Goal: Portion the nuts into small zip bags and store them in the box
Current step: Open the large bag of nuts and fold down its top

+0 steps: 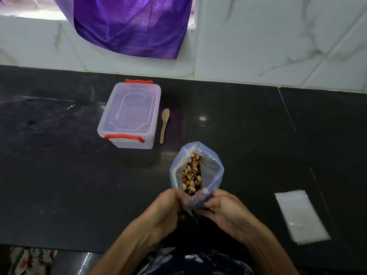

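A large clear plastic bag (pixel 210 167) stands open at the near middle of the black counter, with mixed nuts (pixel 191 175) showing inside its mouth. My left hand (pixel 168 209) grips the bag's near left edge. My right hand (pixel 222 211) grips its near right edge. A clear plastic box (pixel 130 116) with red clips sits at the back left, its lid on. A small wooden spoon (pixel 164 125) lies just right of the box. A stack of small empty zip bags (pixel 301 217) lies flat at the right.
The black counter (pixel 59 175) meets a white marble-tiled wall (pixel 278 46) at the back. A purple cloth (pixel 131 26) hangs down over the wall behind the box. The counter's front edge runs just below my forearms, with a floral fabric (pixel 31 261) at bottom left.
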`<state>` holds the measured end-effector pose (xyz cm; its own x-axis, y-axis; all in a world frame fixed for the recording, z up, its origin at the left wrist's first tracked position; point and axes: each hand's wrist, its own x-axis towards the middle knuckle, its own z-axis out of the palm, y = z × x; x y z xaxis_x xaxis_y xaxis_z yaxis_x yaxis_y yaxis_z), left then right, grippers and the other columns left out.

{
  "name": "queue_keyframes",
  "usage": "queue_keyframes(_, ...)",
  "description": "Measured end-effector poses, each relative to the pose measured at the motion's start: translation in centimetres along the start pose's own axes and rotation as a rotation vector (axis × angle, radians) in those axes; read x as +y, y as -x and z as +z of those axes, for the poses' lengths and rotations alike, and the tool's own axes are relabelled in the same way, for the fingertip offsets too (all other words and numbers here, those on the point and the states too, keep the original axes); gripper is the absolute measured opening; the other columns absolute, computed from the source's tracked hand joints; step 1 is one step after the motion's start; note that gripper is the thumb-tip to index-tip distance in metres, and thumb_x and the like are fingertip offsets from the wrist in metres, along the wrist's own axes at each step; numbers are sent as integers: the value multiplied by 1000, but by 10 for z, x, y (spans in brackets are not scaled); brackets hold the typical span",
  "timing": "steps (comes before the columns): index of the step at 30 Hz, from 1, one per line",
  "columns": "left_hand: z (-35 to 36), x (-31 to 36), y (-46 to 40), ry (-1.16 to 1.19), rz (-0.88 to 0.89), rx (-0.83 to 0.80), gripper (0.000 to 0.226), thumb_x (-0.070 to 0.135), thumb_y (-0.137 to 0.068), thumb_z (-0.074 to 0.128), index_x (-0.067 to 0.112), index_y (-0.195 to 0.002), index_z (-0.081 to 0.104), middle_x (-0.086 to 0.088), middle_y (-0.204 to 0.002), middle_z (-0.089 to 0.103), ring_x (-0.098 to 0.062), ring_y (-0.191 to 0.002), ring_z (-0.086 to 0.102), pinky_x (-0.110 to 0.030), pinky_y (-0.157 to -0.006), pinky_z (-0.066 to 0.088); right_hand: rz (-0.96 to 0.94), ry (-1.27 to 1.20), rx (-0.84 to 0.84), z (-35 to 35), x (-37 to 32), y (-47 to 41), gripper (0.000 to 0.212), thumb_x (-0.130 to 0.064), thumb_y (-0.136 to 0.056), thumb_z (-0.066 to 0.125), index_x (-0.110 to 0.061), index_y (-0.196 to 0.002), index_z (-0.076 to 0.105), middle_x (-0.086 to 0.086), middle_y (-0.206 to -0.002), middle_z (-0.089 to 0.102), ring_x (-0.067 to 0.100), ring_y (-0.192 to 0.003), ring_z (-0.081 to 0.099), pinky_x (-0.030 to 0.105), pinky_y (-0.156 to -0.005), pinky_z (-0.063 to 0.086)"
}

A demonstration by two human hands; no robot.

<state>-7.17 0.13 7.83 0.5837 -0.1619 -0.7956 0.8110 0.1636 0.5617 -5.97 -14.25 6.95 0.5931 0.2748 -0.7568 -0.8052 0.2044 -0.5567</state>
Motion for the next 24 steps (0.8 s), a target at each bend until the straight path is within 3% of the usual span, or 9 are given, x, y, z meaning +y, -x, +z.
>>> queue_keyframes(2, 4, 2, -2, -73, -10, 3, 7, 16, -70, 53, 11, -67, 56, -7, -72, 56, -18, -67, 44, -29, -63, 34, 3, 77, 3, 2, -4, 0, 25, -4, -80, 43, 2, -98, 58, 20, -104, 67, 34, -105, 60, 41, -91, 48)
queue_keyframes(4, 6, -1, -9, -115, 4, 10, 20, 26, -80, 61, 8, -86, 66, -13, -83, 66, -20, -76, 55, -33, -72, 43, 18, 206, 66, 5, -7, -3, 32, -28, -89, 41, -7, -100, 62, 15, -103, 69, 29, -101, 63, 40, -92, 48)
queue_keyframes(6, 7, -6, -18, -109, -12, 94, 45, 34, -86, 62, 3, -116, 52, -16, -96, 70, -22, -90, 64, -36, -85, 49, 22, 472, 186, 10, -7, -6, 44, -51, -92, 39, -17, -91, 67, 7, -91, 71, 20, -90, 66, 37, -89, 49)
queue_keyframes(8, 4, -7, -18, -139, 2, 198, 52, 37, -88, 62, 5, -119, 33, -13, -100, 61, -21, -90, 61, -34, -80, 50, -61, 764, 344, 9, -3, -8, 52, -60, -90, 39, -16, -87, 67, 4, -89, 69, 14, -84, 64, 35, -84, 51)
queue_keyframes(12, -14, -8, -19, -307, 150, 330, 62, 37, -86, 64, 10, -131, 31, -7, -120, 51, -18, -105, 55, -31, -86, 46, -410, 898, 513, -4, -3, -4, 27, -48, -91, 49, -24, -104, 47, -4, -103, 53, 6, -87, 56, 28, -78, 50)
queue_keyframes(16, -12, -2, -13, -321, 273, 263, 6, 23, -98, 46, 19, -99, 49, -5, -98, 60, -15, -90, 60, -36, -83, 52, -375, 997, 366, -9, -16, -6, 20, -37, -98, 39, -21, -94, 50, -3, -90, 55, 8, -81, 55, 28, -72, 46)
queue_keyframes(18, -8, 1, -11, -374, 211, 225, 13, 28, -100, 39, 18, -98, 47, -5, -99, 57, -17, -89, 58, -37, -84, 50, -292, 978, 339, -8, -20, -8, 25, -41, -98, 37, -20, -95, 50, -2, -93, 54, 9, -83, 54, 29, -73, 43)
queue_keyframes(21, -9, 12, -16, -612, 177, 240, 30, 36, -95, 45, 13, -113, 40, -5, -114, 48, -17, -99, 52, -32, -84, 46, -326, 909, 351, -4, -25, -12, 36, -51, -94, 38, -22, -115, 46, -6, -113, 49, 9, -99, 52, 28, -80, 43)
queue_keyframes(24, -11, 27, -24, -756, 378, 389, 60, 47, -88, 56, 18, -134, 33, -1, -129, 37, -18, -117, 44, -32, -95, 41, -509, 1071, 397, 0, -31, -21, 27, -41, -98, 36, -22, -102, 54, -6, -95, 57, 8, -85, 57, 26, -75, 48)
